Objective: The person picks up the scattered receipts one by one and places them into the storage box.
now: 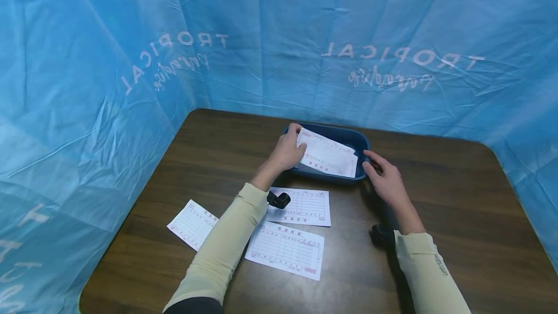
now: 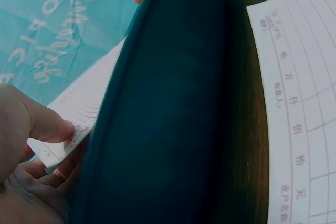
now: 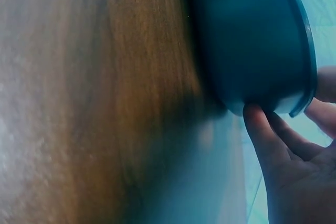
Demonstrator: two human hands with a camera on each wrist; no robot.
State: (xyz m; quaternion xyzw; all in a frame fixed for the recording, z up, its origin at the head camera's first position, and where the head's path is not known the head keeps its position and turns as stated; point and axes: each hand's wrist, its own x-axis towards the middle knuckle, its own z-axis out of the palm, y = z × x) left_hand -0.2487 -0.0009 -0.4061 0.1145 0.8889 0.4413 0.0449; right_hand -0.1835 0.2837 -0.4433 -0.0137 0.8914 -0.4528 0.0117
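A dark blue plastic bin (image 1: 335, 177) stands toward the far side of the table. White printed receipt slips (image 1: 327, 154) with red lettering lie overlapping, partly inside it and slanted. My left hand (image 1: 286, 150) pinches their left end between thumb and fingers at the bin's left end; the left wrist view shows the thumb on top of the slips (image 2: 81, 103). At the bin's right end, my right hand (image 1: 384, 178) holds the wall, thumb (image 3: 257, 124) against the outside and fingers at the rim. The bin's floor is mostly hidden by the slips.
Nearer on the brown wooden table (image 1: 348, 265) lie more slips: one beneath the left wrist (image 1: 309, 207), one nearer (image 1: 285, 251), and one left of the forearm (image 1: 192, 224). A blue printed curtain (image 1: 279, 62) surrounds the table's far and side edges.
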